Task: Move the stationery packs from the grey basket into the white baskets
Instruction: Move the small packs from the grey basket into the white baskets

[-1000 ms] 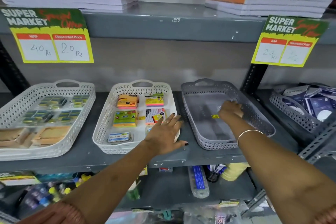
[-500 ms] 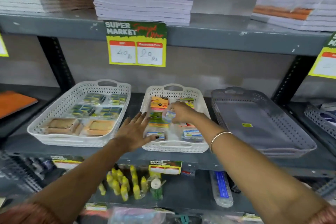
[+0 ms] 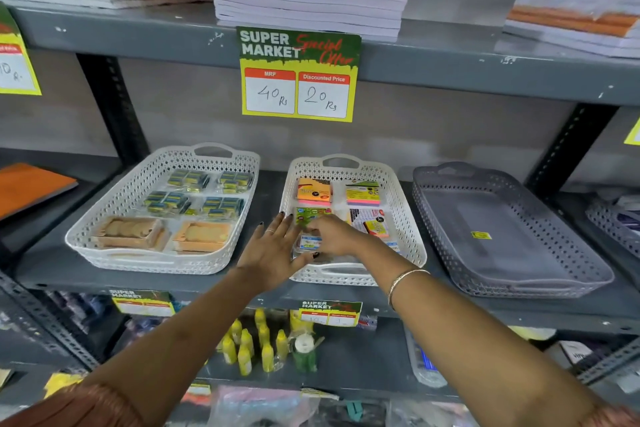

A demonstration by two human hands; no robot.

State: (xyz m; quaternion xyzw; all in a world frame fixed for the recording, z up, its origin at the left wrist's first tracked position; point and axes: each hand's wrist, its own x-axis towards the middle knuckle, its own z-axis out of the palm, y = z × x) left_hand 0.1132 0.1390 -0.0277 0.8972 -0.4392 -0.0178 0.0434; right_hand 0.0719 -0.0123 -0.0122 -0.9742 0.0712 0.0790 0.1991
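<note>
Right hand [image 3: 332, 236] fingers pinch a small stationery pack [image 3: 309, 242] over the middle white basket [image 3: 408, 218] front-left corner; left hand [image 3: 273, 250], fingers spread, rests just beside. Grey basket [image 3: 519, 274] appears emptied.

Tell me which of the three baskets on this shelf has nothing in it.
The grey basket on the right: only a small yellow sticker shows on its floor. The left white basket and the middle white basket both hold packs.
</note>
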